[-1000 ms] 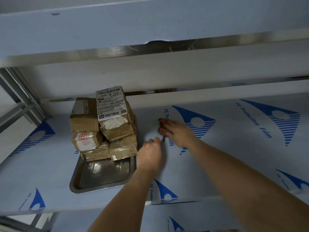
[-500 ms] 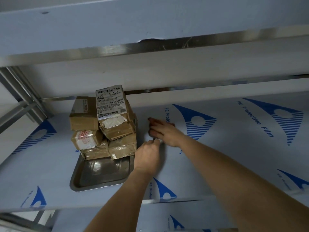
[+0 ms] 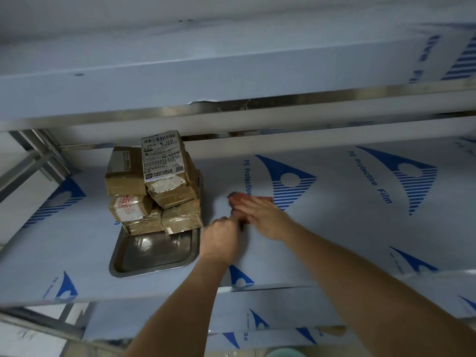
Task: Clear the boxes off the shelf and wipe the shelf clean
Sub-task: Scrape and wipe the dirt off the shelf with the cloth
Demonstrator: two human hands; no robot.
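Observation:
Several brown taped cardboard boxes [image 3: 154, 191] are stacked on the far end of a metal tray [image 3: 154, 256], which sits on the left part of the film-covered shelf [image 3: 347, 228]. The top box, bearing a white label, leans tilted. To the right of the tray, my right hand [image 3: 262, 215] lies flat on a reddish-brown cloth [image 3: 235, 198] and presses it onto the shelf. Just in front of it, my left hand [image 3: 220, 240] has its fingers curled at the cloth's near edge and seems to pinch it.
An upper shelf [image 3: 231, 73] hangs low over this one, its metal edge close above the boxes. Metal frame posts [image 3: 38, 155] stand at the far left. A lower shelf [image 3: 257, 318] in the same blue-printed film shows below the front edge.
Both hands have shifted slightly left toward the tray. More of the cloth now shows beyond my right fingers. The boxes and tray have not moved.

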